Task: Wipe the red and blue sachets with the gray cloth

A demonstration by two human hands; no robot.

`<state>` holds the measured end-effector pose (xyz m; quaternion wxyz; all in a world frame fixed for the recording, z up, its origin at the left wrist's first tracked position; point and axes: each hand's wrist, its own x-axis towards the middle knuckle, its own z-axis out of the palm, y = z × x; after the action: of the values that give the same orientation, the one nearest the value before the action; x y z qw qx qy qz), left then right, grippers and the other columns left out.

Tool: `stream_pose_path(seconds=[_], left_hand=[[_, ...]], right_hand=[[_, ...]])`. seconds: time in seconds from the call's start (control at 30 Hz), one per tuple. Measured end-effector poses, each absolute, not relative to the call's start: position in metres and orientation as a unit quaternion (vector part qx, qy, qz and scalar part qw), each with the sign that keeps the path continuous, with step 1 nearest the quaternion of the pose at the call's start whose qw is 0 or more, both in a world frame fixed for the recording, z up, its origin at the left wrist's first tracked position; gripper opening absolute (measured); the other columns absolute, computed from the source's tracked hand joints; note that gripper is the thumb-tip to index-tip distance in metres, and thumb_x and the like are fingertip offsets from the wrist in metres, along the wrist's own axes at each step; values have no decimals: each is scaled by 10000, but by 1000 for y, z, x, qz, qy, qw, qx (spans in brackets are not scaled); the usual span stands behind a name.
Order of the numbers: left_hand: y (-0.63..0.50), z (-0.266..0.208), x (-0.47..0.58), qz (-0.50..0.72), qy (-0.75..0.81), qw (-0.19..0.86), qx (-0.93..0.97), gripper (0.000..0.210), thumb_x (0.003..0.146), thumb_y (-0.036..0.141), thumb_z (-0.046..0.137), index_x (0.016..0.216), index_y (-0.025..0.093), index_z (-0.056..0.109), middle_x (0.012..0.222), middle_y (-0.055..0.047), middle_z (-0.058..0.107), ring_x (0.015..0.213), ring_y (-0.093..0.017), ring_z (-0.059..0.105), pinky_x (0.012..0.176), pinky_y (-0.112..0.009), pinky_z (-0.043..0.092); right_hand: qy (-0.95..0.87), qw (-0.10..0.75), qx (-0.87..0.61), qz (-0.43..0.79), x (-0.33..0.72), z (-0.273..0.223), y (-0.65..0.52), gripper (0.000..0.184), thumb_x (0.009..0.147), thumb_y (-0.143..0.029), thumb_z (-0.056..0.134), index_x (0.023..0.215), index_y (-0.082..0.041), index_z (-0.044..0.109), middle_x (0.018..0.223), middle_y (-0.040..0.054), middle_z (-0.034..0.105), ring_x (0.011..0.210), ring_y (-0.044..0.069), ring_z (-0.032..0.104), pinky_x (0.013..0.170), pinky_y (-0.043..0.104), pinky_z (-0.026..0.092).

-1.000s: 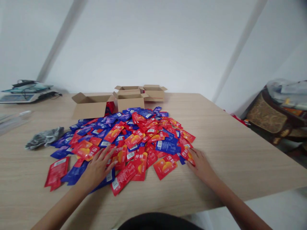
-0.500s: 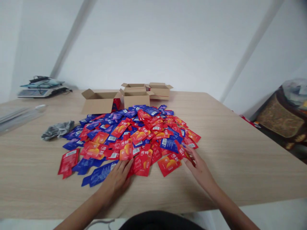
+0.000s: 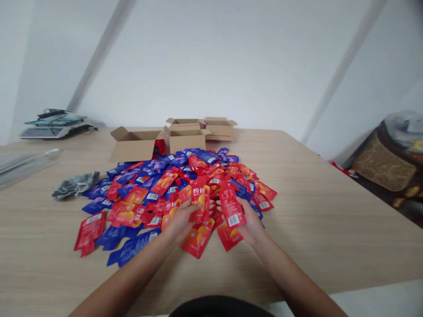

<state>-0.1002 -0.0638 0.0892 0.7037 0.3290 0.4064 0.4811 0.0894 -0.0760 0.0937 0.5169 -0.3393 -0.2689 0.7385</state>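
Note:
My left hand [image 3: 181, 222] is closed on a red pouch [image 3: 200, 200], its thumb across the printed front with orange fruit and white lettering. Just to the right, my right hand [image 3: 251, 222] grips another red pouch [image 3: 232, 204], whose back with a white barcode faces me. Both pouches are held up close together, apart from each other. Beneath and behind them spreads a heap of red and blue pouches; a blue pouch [image 3: 134, 248] and a red pouch [image 3: 90, 232] lie at its near left edge.
Several open cardboard boxes, including a wide carton [image 3: 134, 147], stand behind the heap. A crumpled grey cloth [image 3: 75, 185] lies left of it. Farther left are a scale [image 3: 54, 130] with things piled on it and clear plastic packaging [image 3: 24, 163]. The wooden table [image 3: 317, 220] extends to the right.
Both hands have lifted from the heap's near edge and come together, each now holding up a red pouch. The view has shifted slightly.

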Motion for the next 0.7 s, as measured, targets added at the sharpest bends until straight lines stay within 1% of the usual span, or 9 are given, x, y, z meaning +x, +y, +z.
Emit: stream_pose_path(seconds=[0.07,0.13,0.2,0.3,0.4,0.5,0.6,0.67,0.7], left_hand=[[-58,83,-89,489,403,710,306,223,706,169,655,927,159,626,850,-77,710,737,-216,688,673,-334,562],[-53,77,-82,487,401,717,297,187,749,232,648,920,160,622,824,-76,710,670,-196,681,620,-307,559],[-48,73,-77,483,397,726,284,188,791,298,621,914,156,624,799,-78,708,648,-185,676,597,-285,552],[-43,70,-71,505,402,719,256,189,801,291,622,931,154,621,785,-62,709,676,-181,682,640,-281,552],[-41,69,-67,529,381,717,247,217,790,255,637,980,152,613,854,-65,716,780,-196,689,723,-301,550],[-40,67,-66,539,360,720,247,208,781,225,642,970,141,622,893,-77,717,805,-204,688,739,-301,545],[-41,64,-65,548,352,718,244,217,777,221,648,981,149,625,925,-76,714,806,-202,687,733,-294,543],[-41,61,-64,548,331,729,242,258,787,253,647,1028,167,616,971,-70,705,869,-203,678,774,-299,536],[-42,59,-63,546,320,736,240,278,790,278,648,1047,177,611,985,-65,701,900,-202,670,797,-302,530]], right_hand=[[-276,521,-321,741,85,95,-74,344,815,-425,547,968,-135,652,995,106,706,943,217,662,806,336,527],[-285,535,-310,732,82,92,-72,333,777,-417,614,962,-142,649,978,101,707,911,225,669,790,354,534],[-291,552,-315,715,79,86,-69,345,733,-398,670,972,-151,640,945,86,712,849,230,680,755,369,541],[-317,583,-366,652,76,74,-63,344,715,-403,686,970,-179,633,916,44,711,786,202,679,733,339,535],[-412,575,-453,542,78,68,-58,288,770,-439,616,941,-207,629,915,21,701,804,186,660,739,311,517],[-561,502,-539,377,84,70,-54,303,850,-459,493,970,-207,611,925,53,692,853,214,643,794,346,482],[-657,390,-613,203,86,77,-52,377,892,-443,412,1092,-165,570,826,102,686,792,242,646,769,367,464],[-683,328,-637,143,79,81,-52,414,909,-436,374,1143,-141,545,750,113,676,725,245,650,721,361,465],[-698,310,-632,132,73,83,-52,422,917,-436,355,1161,-142,536,753,116,677,721,243,653,713,357,466]])
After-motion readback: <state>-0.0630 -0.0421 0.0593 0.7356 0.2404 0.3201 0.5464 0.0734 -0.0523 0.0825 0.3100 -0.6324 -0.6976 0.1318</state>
